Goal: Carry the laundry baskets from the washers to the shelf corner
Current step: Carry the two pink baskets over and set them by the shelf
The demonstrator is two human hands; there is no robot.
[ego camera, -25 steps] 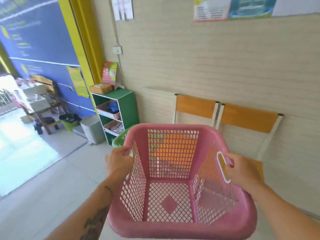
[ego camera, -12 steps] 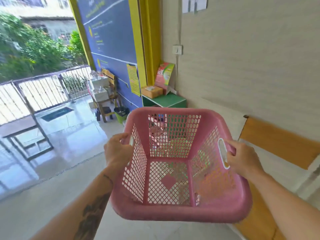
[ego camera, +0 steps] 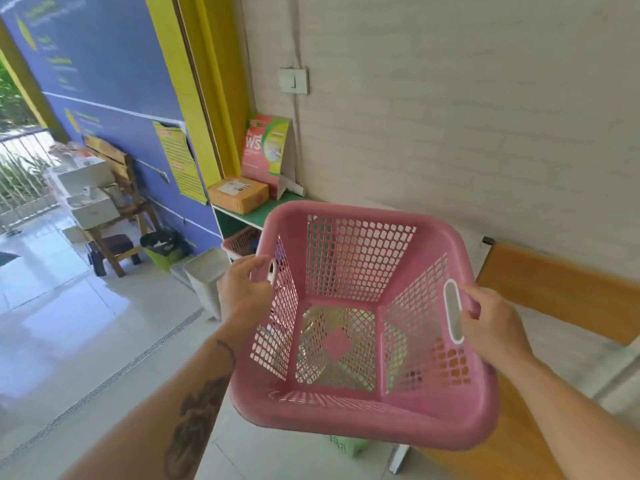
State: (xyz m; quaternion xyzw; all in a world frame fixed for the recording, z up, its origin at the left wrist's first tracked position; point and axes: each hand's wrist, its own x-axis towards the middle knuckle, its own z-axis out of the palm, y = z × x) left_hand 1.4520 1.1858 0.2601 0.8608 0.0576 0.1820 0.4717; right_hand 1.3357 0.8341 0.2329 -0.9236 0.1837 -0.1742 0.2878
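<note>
I hold an empty pink mesh laundry basket (ego camera: 360,265) in the air in front of me. My left hand (ego camera: 242,289) grips its left handle and my right hand (ego camera: 491,323) grips its right handle. Right behind the basket stands the green shelf (ego camera: 256,214) in the corner, mostly hidden by it. A green basket (ego camera: 348,445) sits on the floor under the pink one; only a corner shows below the rim and green shows through the mesh.
A cardboard box (ego camera: 239,194) and a pink detergent box (ego camera: 265,152) rest on the shelf top. A white bin (ego camera: 206,278) stands left of the shelf. An orange chair (ego camera: 561,292) is against the wall on the right. A wooden stool (ego camera: 114,216) with boxes stands further left.
I have come closer to the shelf corner with the basket. The pink basket now hangs over the green basket on the floor. Both hands keep their grip.
</note>
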